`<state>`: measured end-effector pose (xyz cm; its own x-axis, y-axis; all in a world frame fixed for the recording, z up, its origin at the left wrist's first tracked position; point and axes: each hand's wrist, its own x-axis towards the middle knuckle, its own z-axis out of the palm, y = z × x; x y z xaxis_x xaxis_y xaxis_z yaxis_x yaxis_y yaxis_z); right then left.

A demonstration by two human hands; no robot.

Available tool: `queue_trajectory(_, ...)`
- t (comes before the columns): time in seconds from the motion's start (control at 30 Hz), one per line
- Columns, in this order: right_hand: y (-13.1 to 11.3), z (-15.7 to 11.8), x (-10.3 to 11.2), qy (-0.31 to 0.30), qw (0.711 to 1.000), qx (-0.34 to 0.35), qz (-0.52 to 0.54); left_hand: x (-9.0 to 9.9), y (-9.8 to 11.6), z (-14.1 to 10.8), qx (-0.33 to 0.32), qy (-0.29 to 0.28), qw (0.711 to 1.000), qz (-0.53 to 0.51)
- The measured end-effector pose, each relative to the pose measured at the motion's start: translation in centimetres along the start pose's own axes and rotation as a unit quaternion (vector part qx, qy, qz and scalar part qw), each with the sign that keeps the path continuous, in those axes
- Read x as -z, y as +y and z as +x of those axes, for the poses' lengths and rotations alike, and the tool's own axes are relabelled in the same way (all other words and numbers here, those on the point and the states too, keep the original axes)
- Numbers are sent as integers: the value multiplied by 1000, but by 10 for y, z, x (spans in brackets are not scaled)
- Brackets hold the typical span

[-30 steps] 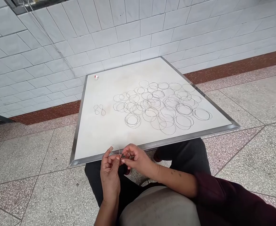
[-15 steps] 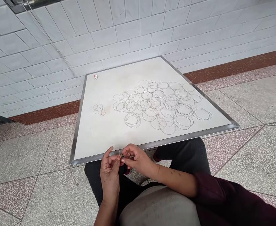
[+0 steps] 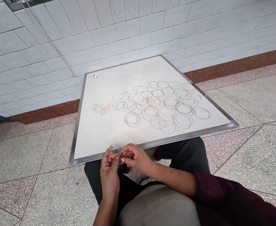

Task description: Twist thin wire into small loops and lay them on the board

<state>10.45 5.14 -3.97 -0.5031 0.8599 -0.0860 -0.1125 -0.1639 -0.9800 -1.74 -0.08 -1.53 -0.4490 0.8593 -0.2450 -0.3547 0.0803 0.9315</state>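
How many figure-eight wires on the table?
2, side by side on the table, left of the overlapping rings: left wire, right wire. Others might be lost among the rings.

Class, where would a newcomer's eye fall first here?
First, the many overlapping wire rings across the middle and right of the white tabletop. Next, the left hand and right hand, holding a looped wire at its near edge. Two figure-eight wires lie apart at left.

The white, metal-edged tabletop allows passage at front left; thin, round wire rings obstruct the right, two wire figure-eights the left.
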Motion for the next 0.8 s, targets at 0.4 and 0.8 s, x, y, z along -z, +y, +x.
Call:
queue_trajectory(0.4,-3,5,-2,15,1000,-6,12,0,-3,2,-15,21,1000,8)
queue_trajectory(0.8,10,17,11,25,988,82,-132,27,28,65,11,9,997,79)
